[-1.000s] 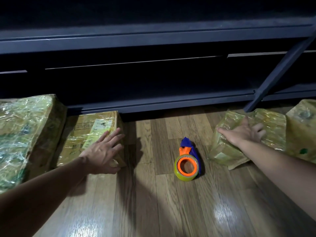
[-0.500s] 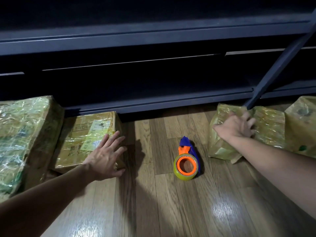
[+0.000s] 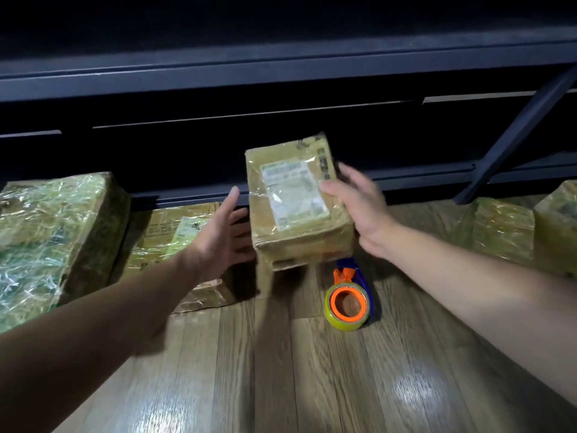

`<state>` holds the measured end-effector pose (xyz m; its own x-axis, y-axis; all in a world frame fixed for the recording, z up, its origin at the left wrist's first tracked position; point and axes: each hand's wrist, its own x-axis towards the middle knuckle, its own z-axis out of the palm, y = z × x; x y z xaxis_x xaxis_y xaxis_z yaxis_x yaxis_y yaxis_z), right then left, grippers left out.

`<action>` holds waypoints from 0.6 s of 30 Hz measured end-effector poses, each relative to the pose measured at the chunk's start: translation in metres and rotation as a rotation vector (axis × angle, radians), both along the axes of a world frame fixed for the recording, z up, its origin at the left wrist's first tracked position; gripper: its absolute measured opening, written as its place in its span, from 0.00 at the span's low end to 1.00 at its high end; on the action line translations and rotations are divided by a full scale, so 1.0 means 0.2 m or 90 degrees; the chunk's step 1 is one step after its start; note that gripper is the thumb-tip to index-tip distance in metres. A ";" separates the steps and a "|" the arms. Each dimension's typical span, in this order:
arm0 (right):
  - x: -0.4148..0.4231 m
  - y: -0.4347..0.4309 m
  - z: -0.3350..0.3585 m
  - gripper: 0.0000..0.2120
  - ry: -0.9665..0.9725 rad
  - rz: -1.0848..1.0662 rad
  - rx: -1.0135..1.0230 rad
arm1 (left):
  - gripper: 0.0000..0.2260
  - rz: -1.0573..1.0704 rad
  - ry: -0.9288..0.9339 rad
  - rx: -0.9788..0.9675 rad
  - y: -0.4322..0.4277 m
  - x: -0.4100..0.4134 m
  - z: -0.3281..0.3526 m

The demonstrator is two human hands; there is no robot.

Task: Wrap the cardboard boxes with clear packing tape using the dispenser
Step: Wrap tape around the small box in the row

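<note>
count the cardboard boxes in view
5: held box in right hand, left hand beside it; big wrapped box far left; flat box next to that; right wrapped box; edge box far right. More may lie off-frame.

I see a small box (image 3: 296, 201) up in the air, in the middle. It is brown, with a white label on top and shiny clear tape over it. It tips a little, near end down. My right hand (image 3: 359, 210) holds its right side, thumb on top. My left hand (image 3: 218, 235) is flat by its left side; I cannot tell if it touches.

The tape dispenser (image 3: 349, 295) lies on the floor (image 3: 281, 370), just under the small box's near right corner. It has an orange ring, a blue handle and a yellowish roll.

A big box (image 3: 46, 239) sits far left, all shiny with tape. A flat box (image 3: 168, 239) lies just beside it. A wrapped box (image 3: 502, 226) and an edge box (image 3: 559, 226) sit on the right.
</note>
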<state>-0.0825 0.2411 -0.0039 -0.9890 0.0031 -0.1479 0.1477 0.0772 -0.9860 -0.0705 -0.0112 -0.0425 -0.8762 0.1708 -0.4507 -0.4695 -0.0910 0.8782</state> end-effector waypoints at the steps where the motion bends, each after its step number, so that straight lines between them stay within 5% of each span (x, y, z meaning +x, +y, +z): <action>1: 0.02 -0.03 -0.04 0.30 -0.008 0.020 0.001 | 0.39 -0.054 -0.009 0.050 0.01 0.01 0.04; 4: 0.08 -0.10 -0.14 0.23 -0.046 0.084 0.048 | 0.27 -0.092 -0.009 0.070 0.05 0.07 0.03; 8: 0.12 -0.15 -0.20 0.23 -0.085 0.123 0.084 | 0.31 -0.062 -0.016 0.074 0.04 0.16 -0.08; 14: 0.16 -0.21 -0.30 0.30 -0.120 0.145 0.124 | 0.18 0.029 -0.037 0.006 0.04 0.24 -0.12; 18: 0.13 -0.24 -0.40 0.50 -0.143 0.144 0.143 | 0.17 0.061 -0.045 -0.009 0.06 0.26 -0.16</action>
<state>-0.0564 0.1925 -0.0845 -0.9114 -0.1550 -0.3812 0.3122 0.3428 -0.8860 -0.0176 0.0001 -0.0737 -0.8538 0.0805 -0.5144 -0.5207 -0.1259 0.8444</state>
